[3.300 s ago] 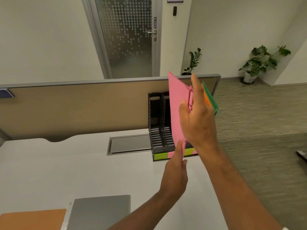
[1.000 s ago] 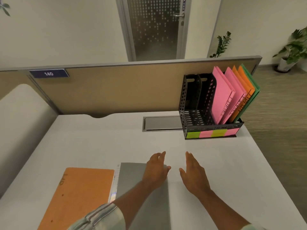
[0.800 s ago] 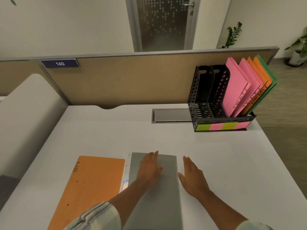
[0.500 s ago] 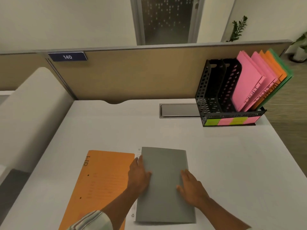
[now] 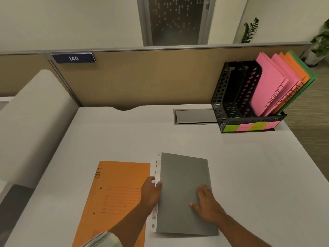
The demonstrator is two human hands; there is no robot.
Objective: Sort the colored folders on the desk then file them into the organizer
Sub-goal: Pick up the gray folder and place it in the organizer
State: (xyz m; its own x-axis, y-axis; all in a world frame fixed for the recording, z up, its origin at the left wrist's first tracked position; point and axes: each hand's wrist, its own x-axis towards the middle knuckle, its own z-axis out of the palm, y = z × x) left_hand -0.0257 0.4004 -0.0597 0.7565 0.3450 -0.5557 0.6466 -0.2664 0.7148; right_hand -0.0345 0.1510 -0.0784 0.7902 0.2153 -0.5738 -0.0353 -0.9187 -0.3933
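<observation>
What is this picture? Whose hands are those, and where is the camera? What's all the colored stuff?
There is no machine here: these are a person's two bare hands. The camera sits on that person's head and looks forward and down, so you see nearly what they see.

In front of them is a white desk. The right hand lies flat on a gray folder. The left hand has its fingers at that folder's left edge; I can't tell whether it pinches it. Just to the left lies an orange folder marked HR.

At the back right stands a black organizer. Its right side holds pink folders, filed orange folders and a green folder. The job is to sort the folders and file them there.
</observation>
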